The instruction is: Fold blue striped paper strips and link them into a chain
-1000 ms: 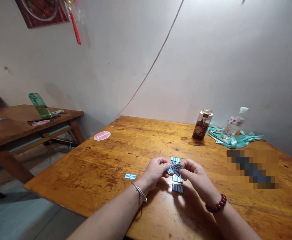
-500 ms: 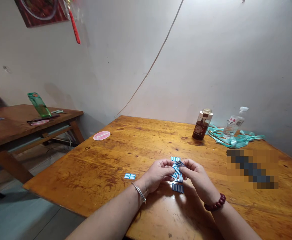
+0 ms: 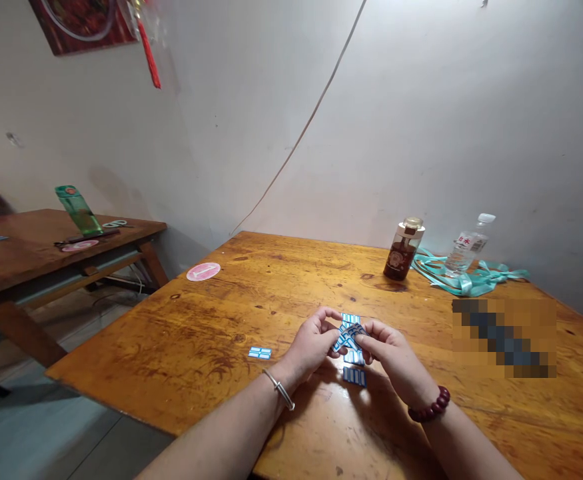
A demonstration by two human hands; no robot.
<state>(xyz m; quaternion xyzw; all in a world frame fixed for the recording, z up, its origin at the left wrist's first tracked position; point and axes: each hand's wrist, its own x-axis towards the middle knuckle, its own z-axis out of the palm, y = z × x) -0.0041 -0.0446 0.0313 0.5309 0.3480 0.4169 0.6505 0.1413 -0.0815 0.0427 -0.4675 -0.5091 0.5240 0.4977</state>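
Between both hands are several small sheets of blue-bordered white label stickers, overlapping and held at a slant just above the table. My left hand, with a silver bangle on its wrist, pinches their left edge between thumb and fingers. At their right edge, my right hand grips with thumb and forefinger; a dark red bead bracelet circles that wrist. Beneath and around the hands, more label sheets lie in a rough column, partly covered. Another label sheet lies flat to the left of my left hand.
On the wooden table stand a brown-filled drink bottle and a clear water bottle among turquoise ribbons. A pink round sticker lies at the left edge. A blurred-out dark object is at right. A second table holds a green bottle.
My left hand has shifted slightly left and up, its fingers spreading a little. The held label sheets have turned and fanned out to the left. My right hand stays nearly in place.
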